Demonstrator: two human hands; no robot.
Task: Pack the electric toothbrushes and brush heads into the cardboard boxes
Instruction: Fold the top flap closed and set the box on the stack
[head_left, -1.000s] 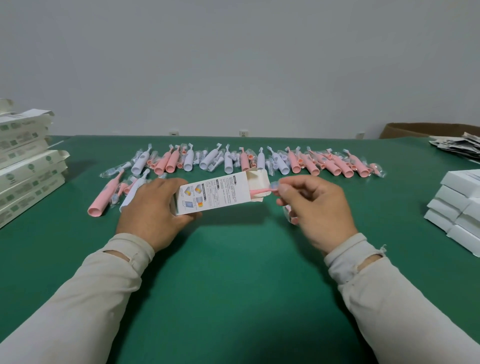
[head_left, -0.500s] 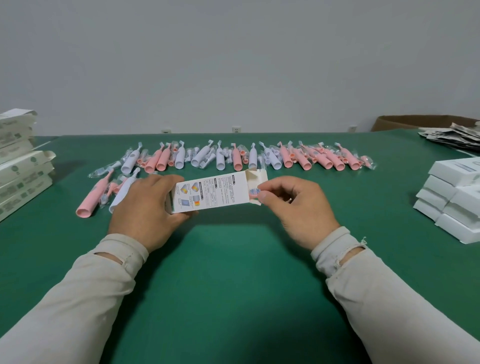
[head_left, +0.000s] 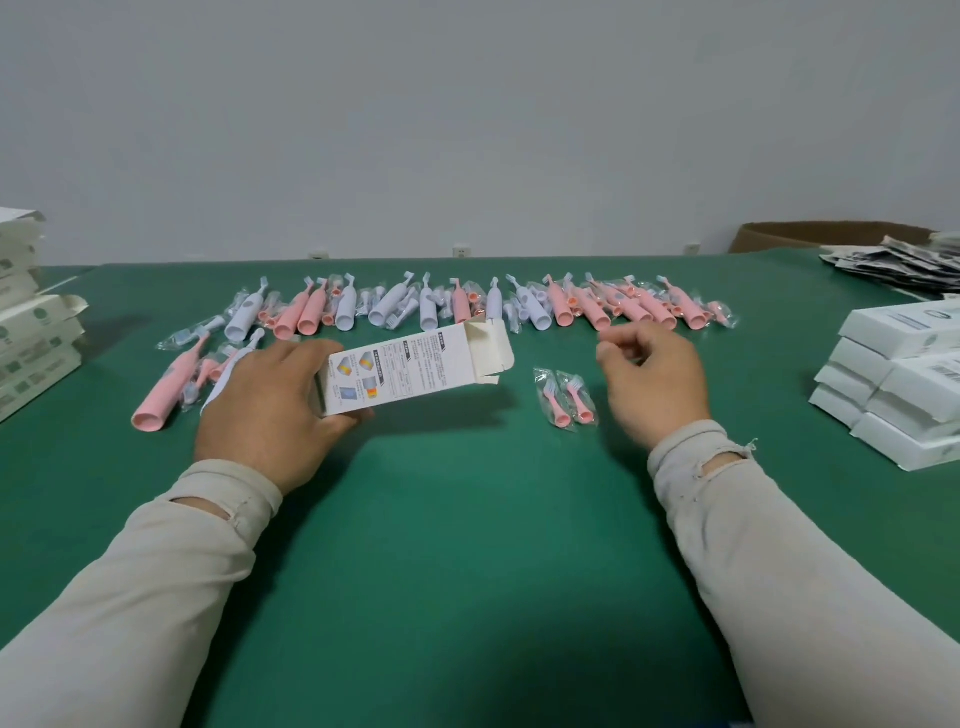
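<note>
My left hand (head_left: 270, 405) grips a white printed cardboard box (head_left: 400, 371) by its left end, holding it just above the green table (head_left: 467, 519). The box's right end flaps stand open. My right hand (head_left: 652, 379) hovers to the right of the box with fingers loosely curled, holding nothing. Two pink brush heads in clear wrappers (head_left: 566, 397) lie on the table between the box and my right hand. A long row of pink and white toothbrushes (head_left: 467, 309) and wrapped brush heads stretches across the table behind. A pink toothbrush (head_left: 166, 387) lies at the left.
Stacks of flat white boxes (head_left: 31, 343) stand at the left edge. Closed white boxes (head_left: 904, 379) are piled at the right. A heap of leaflets (head_left: 898, 265) and a brown carton (head_left: 826, 236) sit at the back right.
My right hand has pulled away from the box's open end and moved right, empty. The pink brush head it held at the opening is gone from sight. Two wrapped brush heads now show on the table.
</note>
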